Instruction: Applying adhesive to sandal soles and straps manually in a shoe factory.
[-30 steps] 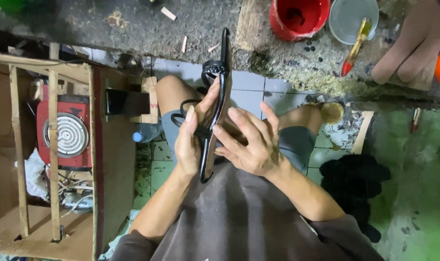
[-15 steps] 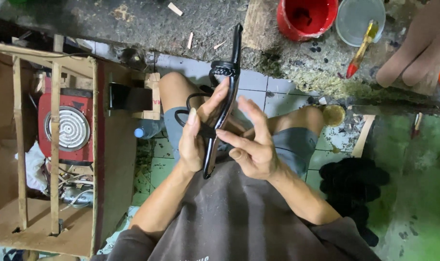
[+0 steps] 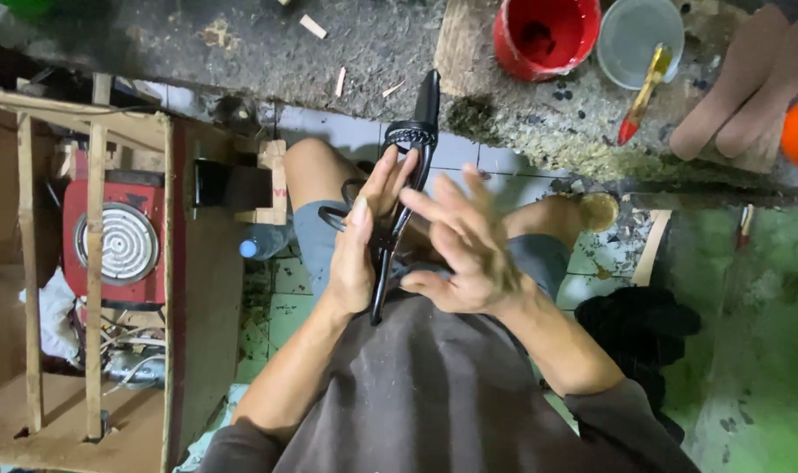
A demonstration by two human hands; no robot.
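Observation:
A long, curved black object (image 3: 408, 166) with a ribbed round knob near its far end stands upright over my lap. My left hand (image 3: 360, 245) presses flat along its left side, fingers stretched up toward the knob. My right hand (image 3: 465, 250) is on its right side, fingers spread apart and lifted, the palm near the lower part of the black piece. I cannot tell whether the right palm touches it. My knees and grey shorts (image 3: 539, 258) lie beneath.
A red bucket (image 3: 543, 35), a clear cup (image 3: 631, 31) and a yellow-handled brush (image 3: 640, 92) sit on the rough ledge ahead. A wooden frame (image 3: 92, 263) with a red stove (image 3: 114, 241) stands at left. Another person's hand (image 3: 745, 88) rests at top right. Black cloth (image 3: 635, 328) lies at right.
My right hand's fingers have opened and spread away from the black object. The left hand stays flat against it. The view has shifted slightly downward.

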